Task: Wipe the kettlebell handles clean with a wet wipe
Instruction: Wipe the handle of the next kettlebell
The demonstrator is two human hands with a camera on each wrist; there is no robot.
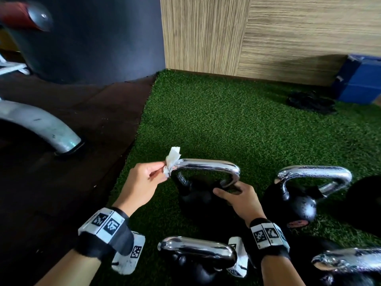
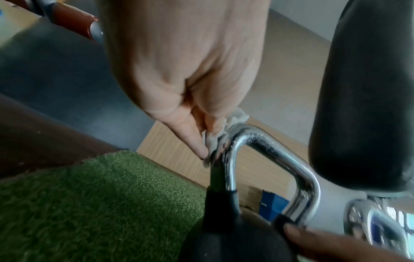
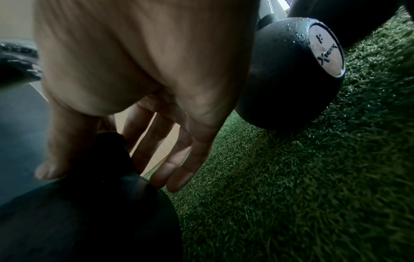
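A black kettlebell (image 1: 195, 201) with a chrome handle (image 1: 206, 164) stands on green turf (image 1: 226, 124). My left hand (image 1: 166, 170) pinches a crumpled white wet wipe (image 1: 172, 159) against the handle's left corner. In the left wrist view the wipe (image 2: 215, 140) is bunched between my fingertips and the chrome handle (image 2: 268, 150). My right hand (image 1: 231, 194) grips the kettlebell at the handle's right base. Seen from the right wrist, my right hand (image 3: 109, 175) has the thumb on one side of the black kettlebell (image 3: 89, 221) stem and the fingers on the other.
Other chrome-handled kettlebells stand close by: one to the right (image 1: 299, 203), one just in front of me (image 1: 198, 249), one at bottom right (image 1: 348, 263). A metal machine leg (image 1: 41, 124) sits on dark rubber flooring at left. A black rope coil (image 1: 309, 102) and blue box (image 1: 358, 79) lie by the wooden wall.
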